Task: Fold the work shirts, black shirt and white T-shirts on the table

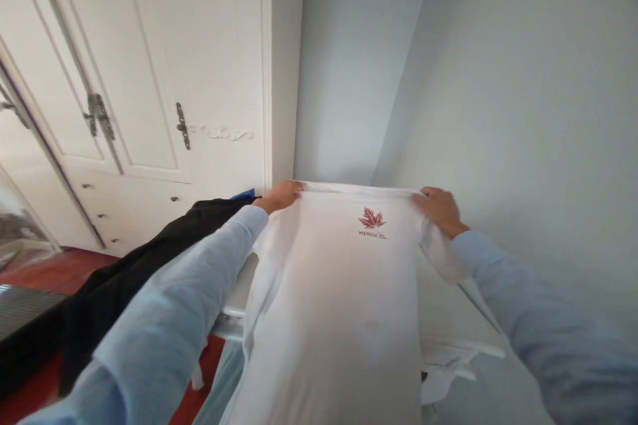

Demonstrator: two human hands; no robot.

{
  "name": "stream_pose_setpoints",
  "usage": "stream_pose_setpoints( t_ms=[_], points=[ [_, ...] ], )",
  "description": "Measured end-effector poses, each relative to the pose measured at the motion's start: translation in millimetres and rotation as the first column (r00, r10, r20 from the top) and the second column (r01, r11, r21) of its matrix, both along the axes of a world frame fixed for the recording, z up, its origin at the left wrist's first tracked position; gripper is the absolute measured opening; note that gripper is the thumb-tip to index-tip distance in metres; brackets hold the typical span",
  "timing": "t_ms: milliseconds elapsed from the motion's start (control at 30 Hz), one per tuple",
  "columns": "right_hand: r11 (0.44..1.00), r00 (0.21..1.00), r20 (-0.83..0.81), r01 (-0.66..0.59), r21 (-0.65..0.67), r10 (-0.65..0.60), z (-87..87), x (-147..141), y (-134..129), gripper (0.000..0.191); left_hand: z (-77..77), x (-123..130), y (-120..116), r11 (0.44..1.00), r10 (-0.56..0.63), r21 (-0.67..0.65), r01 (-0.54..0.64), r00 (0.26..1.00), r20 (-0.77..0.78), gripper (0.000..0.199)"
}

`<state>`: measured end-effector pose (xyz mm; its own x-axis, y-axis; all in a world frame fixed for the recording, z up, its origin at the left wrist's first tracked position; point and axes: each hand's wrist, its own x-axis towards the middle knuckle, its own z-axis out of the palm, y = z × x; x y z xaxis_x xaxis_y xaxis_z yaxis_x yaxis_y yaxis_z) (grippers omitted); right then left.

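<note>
Over on the left, the white wardrobe [219, 46] is standing on a red floor [54, 264]. Black cloth [149, 246] is sloping down behind the person's pale blue left sleeve [172, 302], with a bit of blue showing at its upper end. The left hand [282, 196] is gripping one end of the top edge of a white shirt [339, 305]. The shirt is stretching between both hands and running down toward the person, in front of a white surface [448, 309]; its red leaf print [371, 219] is facing up, nearer the right hand [441, 209]. That hand is pinching the other end, with the grey wall [538, 99] rising beyond.
</note>
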<state>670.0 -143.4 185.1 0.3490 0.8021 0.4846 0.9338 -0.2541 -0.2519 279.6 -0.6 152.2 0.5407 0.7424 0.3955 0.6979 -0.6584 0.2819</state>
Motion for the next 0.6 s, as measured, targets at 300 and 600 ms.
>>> stream_pose_setpoints(
  t_ms=[300,600],
  points=[
    [0.885,0.999,-0.039,-0.028,-0.465,0.011,-159.8,12.0,41.4,0.025,-135.3,-16.6,2.6,0.975,0.107,-0.206,-0.085,0.989,0.102,0.030],
    [0.846,0.953,-0.249,-0.272,-0.458,0.171,-183.3,69.1,50.2,0.025,-173.4,-93.5,-29.6,0.951,0.199,-0.214,-0.222,0.972,-0.125,0.067]
  ],
)
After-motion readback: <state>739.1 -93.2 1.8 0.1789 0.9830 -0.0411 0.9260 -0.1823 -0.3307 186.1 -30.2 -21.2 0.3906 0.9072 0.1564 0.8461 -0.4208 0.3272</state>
